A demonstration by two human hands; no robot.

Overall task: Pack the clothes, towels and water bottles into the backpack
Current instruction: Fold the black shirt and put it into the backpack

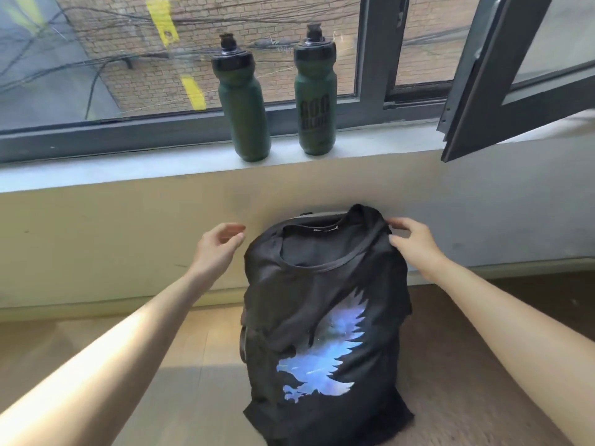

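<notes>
A black T-shirt (325, 304) with a blue eagle print lies draped over the backpack (317, 217), which leans against the wall; only a grey strip of the backpack's top shows above the collar. My right hand (415, 243) pinches the shirt's right shoulder. My left hand (219, 246) hovers just left of the shirt's other shoulder, fingers curled and apart, holding nothing. Two dark green water bottles stand upright on the windowsill, one on the left (243, 101) and one on the right (315, 91). No towels are in view.
The windowsill (128, 169) runs above a cream wall. A dark window sash (502, 91) swings open into the room at upper right, above my right arm. Wooden floor (161, 365) surrounds the backpack.
</notes>
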